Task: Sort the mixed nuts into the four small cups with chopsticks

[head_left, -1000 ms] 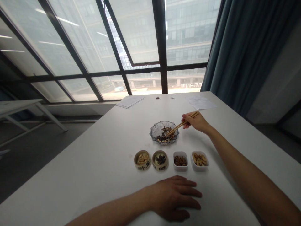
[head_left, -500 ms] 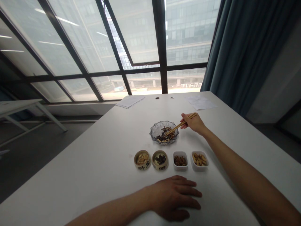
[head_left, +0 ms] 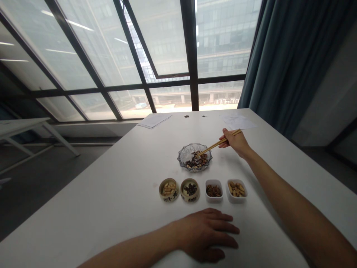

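Note:
My right hand (head_left: 233,142) holds a pair of wooden chopsticks (head_left: 218,143), their tips over the mixed dark and brown pieces in a scalloped glass bowl (head_left: 182,156). Whether the tips pinch a piece is too small to tell. My left hand (head_left: 209,235) lies flat on the table with fingers spread, nearest to the small containers. Those stand in a row: a round bowl (head_left: 169,190) of peanuts in shells, a round bowl (head_left: 190,190) with dark seeds, a white square dish (head_left: 214,191) of thin brown pieces, and another white dish (head_left: 237,191) of tan nuts.
The white table (head_left: 117,208) reaches toward the windows. Papers (head_left: 154,120) lie at its far left and more sheets (head_left: 240,121) at its far right. A blue curtain (head_left: 276,59) hangs on the right. Another table (head_left: 25,126) stands at the left.
My right hand has moved slightly right and away from me, and the chopstick tips have shifted a little toward the bowl's far side. My left hand and the containers have stayed put.

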A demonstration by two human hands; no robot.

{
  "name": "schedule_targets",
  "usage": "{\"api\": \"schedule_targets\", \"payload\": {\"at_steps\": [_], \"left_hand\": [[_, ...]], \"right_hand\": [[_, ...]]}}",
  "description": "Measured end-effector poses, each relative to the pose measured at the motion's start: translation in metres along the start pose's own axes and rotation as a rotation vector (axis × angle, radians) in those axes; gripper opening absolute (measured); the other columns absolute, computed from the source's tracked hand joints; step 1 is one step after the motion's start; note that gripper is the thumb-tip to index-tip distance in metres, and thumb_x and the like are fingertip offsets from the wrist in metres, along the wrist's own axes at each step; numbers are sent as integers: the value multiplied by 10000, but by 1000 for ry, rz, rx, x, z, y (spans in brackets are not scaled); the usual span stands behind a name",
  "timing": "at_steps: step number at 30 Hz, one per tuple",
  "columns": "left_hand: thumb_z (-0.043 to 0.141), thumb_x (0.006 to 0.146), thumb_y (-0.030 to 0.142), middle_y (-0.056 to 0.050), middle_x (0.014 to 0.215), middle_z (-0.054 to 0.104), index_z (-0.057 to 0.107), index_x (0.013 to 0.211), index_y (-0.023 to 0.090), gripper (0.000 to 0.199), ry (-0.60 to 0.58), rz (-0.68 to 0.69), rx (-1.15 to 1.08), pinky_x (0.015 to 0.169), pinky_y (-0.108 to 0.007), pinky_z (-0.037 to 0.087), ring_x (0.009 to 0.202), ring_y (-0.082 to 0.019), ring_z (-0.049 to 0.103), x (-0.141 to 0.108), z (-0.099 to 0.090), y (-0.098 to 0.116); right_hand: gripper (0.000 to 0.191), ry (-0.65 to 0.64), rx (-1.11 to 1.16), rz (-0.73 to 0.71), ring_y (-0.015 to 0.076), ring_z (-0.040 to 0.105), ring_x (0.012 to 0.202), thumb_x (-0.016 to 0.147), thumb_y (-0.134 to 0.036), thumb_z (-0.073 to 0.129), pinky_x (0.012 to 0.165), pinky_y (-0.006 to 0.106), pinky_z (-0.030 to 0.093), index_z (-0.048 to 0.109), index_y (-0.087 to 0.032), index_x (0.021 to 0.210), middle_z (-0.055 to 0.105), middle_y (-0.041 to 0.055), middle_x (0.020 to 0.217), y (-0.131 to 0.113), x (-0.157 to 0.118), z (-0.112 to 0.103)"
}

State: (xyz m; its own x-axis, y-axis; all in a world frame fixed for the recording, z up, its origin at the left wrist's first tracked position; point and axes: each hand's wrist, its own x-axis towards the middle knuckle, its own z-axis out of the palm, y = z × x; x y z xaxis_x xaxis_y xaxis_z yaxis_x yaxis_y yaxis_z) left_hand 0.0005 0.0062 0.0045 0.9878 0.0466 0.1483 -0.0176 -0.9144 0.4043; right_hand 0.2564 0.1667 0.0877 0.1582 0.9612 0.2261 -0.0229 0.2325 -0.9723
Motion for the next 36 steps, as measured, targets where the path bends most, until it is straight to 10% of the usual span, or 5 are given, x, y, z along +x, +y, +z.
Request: {"api": "schedule_targets", "payload": {"at_steps": [7,19,36], "left_hand": [[495,988,432,-9,1575,529,586,1395,242,458,-6,-7,-6,1278,-387,332,1529,-234,414,-1,1,0],[520,973,421,-25,1556,549,592,1382,234,455,-17,-4,-2,1266,-383,349,1522,-238,422,0,-1,-1],[513,979,420,-43,1557,548,593,1388,235,455,-27,-10,-27,1259,-402,362,1519,-255,430,1,-5,1]], "right_hand": [[559,-33,-5,-48,197,711,438,859,-629,766,391,197,559,713,-112,655,703,131,529,-26,-2,-15],[621,-501,-112,84,220,702,449,690,-726,833,417,257,567,776,-108,706,717,132,553,-66,-24,-53],[562,-95,8,-95,215,740,500,786,-674,804,436,225,599,745,-118,730,738,130,596,-38,-6,-19]]}}
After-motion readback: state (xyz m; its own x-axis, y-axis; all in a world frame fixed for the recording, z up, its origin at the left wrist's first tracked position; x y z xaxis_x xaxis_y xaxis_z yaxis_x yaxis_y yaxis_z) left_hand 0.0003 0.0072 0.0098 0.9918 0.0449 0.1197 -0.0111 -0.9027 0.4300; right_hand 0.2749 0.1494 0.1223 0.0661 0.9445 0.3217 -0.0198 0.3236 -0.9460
